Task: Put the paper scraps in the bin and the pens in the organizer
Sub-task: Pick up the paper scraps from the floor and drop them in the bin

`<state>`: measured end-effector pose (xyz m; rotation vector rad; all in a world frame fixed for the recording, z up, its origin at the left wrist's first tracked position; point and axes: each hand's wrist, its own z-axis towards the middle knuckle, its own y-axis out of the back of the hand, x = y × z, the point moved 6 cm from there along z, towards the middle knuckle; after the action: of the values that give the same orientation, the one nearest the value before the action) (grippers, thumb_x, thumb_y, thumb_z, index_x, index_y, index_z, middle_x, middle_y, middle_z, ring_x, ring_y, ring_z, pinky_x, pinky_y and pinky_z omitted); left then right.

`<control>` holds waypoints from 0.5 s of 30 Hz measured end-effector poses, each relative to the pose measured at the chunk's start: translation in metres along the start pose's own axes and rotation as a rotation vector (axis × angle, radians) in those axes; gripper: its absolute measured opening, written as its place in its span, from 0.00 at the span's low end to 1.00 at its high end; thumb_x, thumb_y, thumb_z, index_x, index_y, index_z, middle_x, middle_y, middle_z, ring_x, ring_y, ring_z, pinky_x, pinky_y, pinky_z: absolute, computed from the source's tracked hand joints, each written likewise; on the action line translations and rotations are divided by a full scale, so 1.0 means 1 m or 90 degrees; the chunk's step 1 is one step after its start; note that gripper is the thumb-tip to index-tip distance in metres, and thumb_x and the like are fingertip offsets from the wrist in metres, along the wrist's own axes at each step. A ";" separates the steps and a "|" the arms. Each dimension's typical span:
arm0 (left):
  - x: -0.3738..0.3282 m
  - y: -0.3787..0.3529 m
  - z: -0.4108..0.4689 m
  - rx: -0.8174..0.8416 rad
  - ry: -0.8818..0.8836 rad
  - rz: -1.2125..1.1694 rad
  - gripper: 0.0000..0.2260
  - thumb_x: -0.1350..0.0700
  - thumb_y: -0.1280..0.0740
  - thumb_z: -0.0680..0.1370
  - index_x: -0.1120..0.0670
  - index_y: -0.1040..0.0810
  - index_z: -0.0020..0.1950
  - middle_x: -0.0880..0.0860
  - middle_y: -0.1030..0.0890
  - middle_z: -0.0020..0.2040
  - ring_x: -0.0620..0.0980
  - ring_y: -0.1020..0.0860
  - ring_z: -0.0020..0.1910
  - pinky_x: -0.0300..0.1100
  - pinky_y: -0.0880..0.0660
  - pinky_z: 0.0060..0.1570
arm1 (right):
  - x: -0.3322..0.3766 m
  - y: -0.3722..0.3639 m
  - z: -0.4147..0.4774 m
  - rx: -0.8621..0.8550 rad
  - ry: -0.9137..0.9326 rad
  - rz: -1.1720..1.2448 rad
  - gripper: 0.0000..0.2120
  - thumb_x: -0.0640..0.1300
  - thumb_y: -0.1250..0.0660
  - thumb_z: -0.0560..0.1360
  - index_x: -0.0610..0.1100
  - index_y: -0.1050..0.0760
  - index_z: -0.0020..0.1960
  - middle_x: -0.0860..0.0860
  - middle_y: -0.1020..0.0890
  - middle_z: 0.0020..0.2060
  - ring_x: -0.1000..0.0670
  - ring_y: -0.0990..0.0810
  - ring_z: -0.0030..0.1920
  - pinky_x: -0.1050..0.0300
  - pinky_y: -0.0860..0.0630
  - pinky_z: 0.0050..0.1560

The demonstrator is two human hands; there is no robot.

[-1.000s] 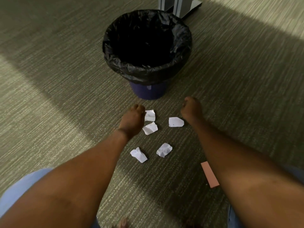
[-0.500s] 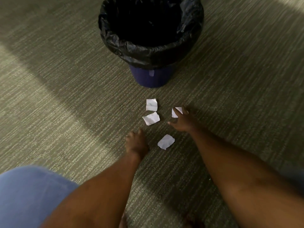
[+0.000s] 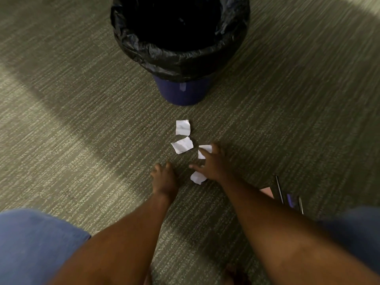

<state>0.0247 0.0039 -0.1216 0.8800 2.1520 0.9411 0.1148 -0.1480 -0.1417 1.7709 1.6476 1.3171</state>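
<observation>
scraps (image 3: 182,145) lie on the floor, at 6 o'clock from the bin (image 3: 181,48) — right hand (image 3: 213,164) spreads open fingers over two, left hand (image 3: 164,179) looks curled, maybe empty. next: pinch, lift, drop in.

Four white crumpled paper scraps are scattered on the carpet before the blue bin (image 3: 182,93), which is lined with a black bag: one scrap (image 3: 182,127) nearest it, a second (image 3: 182,145) just below, a third (image 3: 203,150) and fourth (image 3: 197,177) partly covered. Dark pens (image 3: 279,189) are seen at right.
</observation>
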 end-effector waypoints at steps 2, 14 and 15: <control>-0.002 0.001 0.000 -0.007 -0.001 -0.001 0.14 0.63 0.38 0.75 0.59 0.33 0.60 0.64 0.34 0.62 0.65 0.33 0.61 0.57 0.28 0.54 | 0.004 -0.002 -0.011 -0.027 0.024 -0.013 0.35 0.64 0.29 0.65 0.52 0.31 0.69 0.44 0.42 0.74 0.40 0.41 0.71 0.42 0.36 0.69; -0.009 0.000 0.006 -0.005 -0.032 0.022 0.09 0.63 0.39 0.76 0.62 0.25 0.55 0.64 0.34 0.63 0.62 0.34 0.62 0.52 0.28 0.59 | 0.006 -0.013 -0.032 -0.067 -0.002 0.078 0.15 0.42 0.24 0.68 0.44 0.24 0.53 0.45 0.31 0.62 0.46 0.27 0.60 0.54 0.25 0.59; -0.009 0.001 0.006 -0.007 -0.036 0.029 0.10 0.63 0.39 0.76 0.62 0.24 0.55 0.64 0.34 0.63 0.62 0.34 0.62 0.52 0.28 0.59 | 0.006 -0.014 -0.031 -0.062 -0.005 0.082 0.15 0.42 0.24 0.68 0.44 0.23 0.53 0.45 0.31 0.62 0.46 0.27 0.60 0.54 0.25 0.59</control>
<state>0.0348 -0.0006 -0.1219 0.9429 2.0846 0.9383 0.0803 -0.1488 -0.1354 1.8471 1.4603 1.4188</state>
